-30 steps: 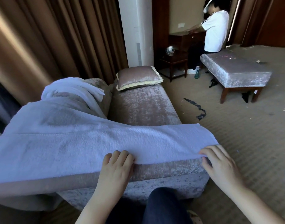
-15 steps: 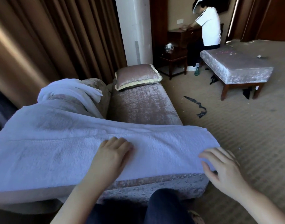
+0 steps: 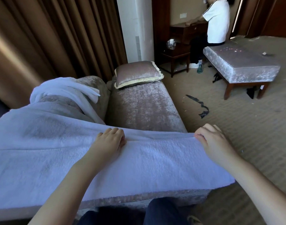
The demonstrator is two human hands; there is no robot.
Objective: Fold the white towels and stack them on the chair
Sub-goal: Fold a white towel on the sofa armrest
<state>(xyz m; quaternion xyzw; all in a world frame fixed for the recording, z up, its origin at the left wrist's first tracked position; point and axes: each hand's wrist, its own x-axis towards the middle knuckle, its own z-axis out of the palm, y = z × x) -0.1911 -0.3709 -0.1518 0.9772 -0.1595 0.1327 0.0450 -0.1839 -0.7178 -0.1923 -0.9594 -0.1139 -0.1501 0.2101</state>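
Observation:
A large white towel lies spread over the near end of the velvet chair. My left hand rests on the towel's far edge near its middle, fingers curled into the cloth. At the towel's far right corner, my right hand pinches the cloth with curled fingers. A second white towel is draped, crumpled, over the chair's rounded armrest at the left.
A fringed cushion lies at the chair's far end. Brown curtains hang to the left. On the carpet to the right are a dark strap and an upholstered bench. A person sits at a desk behind it.
Both hands moved away from me across the towel, from its near edge to its far edge, and now have their fingers curled on the cloth there.

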